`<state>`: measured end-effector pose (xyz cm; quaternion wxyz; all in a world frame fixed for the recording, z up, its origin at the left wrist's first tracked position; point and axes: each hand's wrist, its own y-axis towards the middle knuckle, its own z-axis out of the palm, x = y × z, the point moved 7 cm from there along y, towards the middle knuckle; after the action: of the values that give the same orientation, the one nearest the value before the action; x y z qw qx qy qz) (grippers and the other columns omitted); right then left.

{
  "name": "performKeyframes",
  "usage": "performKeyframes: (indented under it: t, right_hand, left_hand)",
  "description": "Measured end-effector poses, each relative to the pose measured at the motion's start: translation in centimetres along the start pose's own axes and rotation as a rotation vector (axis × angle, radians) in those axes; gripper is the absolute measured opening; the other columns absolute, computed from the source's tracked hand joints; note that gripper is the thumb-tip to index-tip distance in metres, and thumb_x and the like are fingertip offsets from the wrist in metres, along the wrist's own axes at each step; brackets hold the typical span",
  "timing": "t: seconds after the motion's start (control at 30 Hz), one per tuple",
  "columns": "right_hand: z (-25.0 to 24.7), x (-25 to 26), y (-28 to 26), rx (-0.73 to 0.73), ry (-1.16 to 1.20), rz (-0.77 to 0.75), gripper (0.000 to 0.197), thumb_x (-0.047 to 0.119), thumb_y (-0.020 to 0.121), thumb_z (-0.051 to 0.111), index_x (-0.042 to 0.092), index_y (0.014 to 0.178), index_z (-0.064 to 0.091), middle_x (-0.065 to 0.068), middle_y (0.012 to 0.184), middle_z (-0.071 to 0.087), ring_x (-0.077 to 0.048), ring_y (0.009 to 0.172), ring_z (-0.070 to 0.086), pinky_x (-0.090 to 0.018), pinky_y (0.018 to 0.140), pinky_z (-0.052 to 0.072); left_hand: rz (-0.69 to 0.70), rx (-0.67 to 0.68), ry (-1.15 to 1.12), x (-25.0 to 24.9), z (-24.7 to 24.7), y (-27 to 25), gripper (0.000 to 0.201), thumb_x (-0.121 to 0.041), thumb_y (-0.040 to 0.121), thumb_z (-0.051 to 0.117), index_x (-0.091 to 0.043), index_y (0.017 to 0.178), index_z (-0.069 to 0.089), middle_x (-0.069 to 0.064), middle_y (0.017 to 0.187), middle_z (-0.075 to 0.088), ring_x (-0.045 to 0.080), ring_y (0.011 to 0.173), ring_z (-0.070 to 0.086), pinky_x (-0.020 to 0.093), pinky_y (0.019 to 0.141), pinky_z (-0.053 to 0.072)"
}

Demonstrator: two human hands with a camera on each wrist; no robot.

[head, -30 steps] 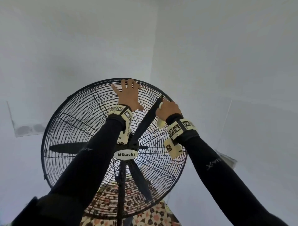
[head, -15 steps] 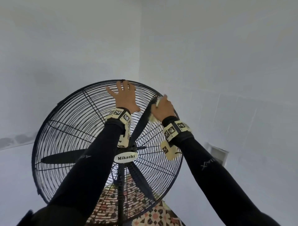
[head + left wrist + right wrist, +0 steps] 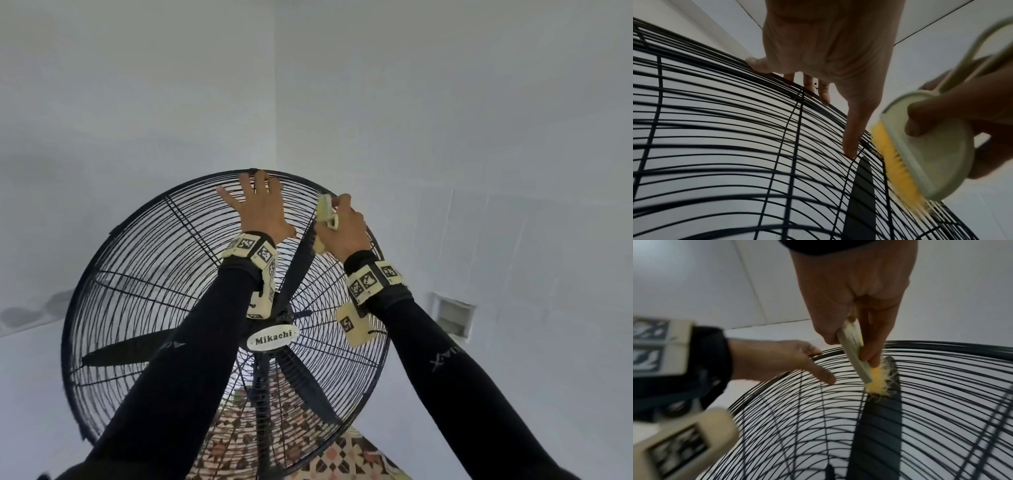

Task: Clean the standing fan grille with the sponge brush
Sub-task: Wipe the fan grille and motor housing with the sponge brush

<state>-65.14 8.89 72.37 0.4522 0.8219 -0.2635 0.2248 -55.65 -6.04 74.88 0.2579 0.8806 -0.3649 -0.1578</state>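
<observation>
So the black wire grille of the standing fan fills the middle of the head view, tilted up against a pale wall corner, with an oval "Mikachi" badge at the hub. Left hand is spread flat on the grille at about 12 o'clock, right up by the outer rim, fingers straight and fanned apart, nothing held. In the left wrist view the fingertips sit on the outermost wires and the thumb points down onto the wires closer in.

Right hand is at roughly 1 o'clock on the grille, just beside the left one but not touching it. It's clamped on the sponge brush: thumb on one side of the cream plastic back, fingers curled on the other. From the left wrist camera you can see that cream oval body with a loop handle, and the yellow bristly pad pressed into the wires. The right wrist view shows the same thing edge-on, yellow fuzz poking through the wires right over a dark fan blade that sits behind the grille.

Both arms are in black sleeves with cream marker bands at the wrists. Patterned floor tiles peek out at 6 o'clock under the fan, and there's a recessed wall box off at 3 o'clock.
</observation>
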Motion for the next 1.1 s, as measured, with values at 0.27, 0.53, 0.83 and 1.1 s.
performKeyframes:
  t: [0.27,0.53,0.83,1.1]
  right_hand:
    - [-3.3,-4.2,4.6,-0.105,-0.389,0.269,0.031,0.021,0.102,0.052,0.003,0.125,0.06,-0.018,0.126,0.06,-0.034,0.117,0.058,-0.038,0.089,0.048]
    - [-2.4,-3.6,6.8,-0.07,-0.212,0.177,0.041,0.036,0.104,0.048,0.0,0.12,0.06,-0.02,0.121,0.063,-0.037,0.114,0.058,-0.039,0.091,0.048]
    - [-2.1,-8.5,6.4,-0.027,-0.451,0.317,0.035,0.028,0.106,0.046,0.001,0.123,0.06,-0.019,0.127,0.059,-0.035,0.117,0.059,-0.038,0.089,0.049]
    - [-1.9,-3.7,10.5,-0.004,-0.041,0.054,0.057,0.05,0.105,0.045,-0.002,0.099,0.067,-0.015,0.091,0.068,-0.03,0.082,0.065,-0.038,0.073,0.053]
  left_hand:
    - [0.026,-0.031,0.041,-0.7,0.0,-0.4,0.113,-0.063,0.07,0.085,-0.021,0.158,0.027,0.012,0.169,0.013,0.042,0.156,0.003,0.084,0.112,0.001]
    - [0.018,-0.037,0.081,-1.5,0.1,-0.6,0.113,-0.063,0.074,0.082,-0.018,0.16,0.023,0.015,0.17,0.01,0.044,0.157,0.002,0.084,0.112,0.0]
    - [-0.008,-0.017,0.074,-1.0,-0.1,-0.6,0.116,-0.057,0.073,0.086,-0.017,0.161,0.023,0.015,0.171,0.009,0.044,0.157,0.001,0.084,0.112,0.003]
    - [-0.009,-0.05,0.087,-1.4,0.1,-0.6,0.113,-0.06,0.072,0.085,-0.019,0.159,0.026,0.014,0.17,0.012,0.043,0.157,0.003,0.083,0.112,0.002]
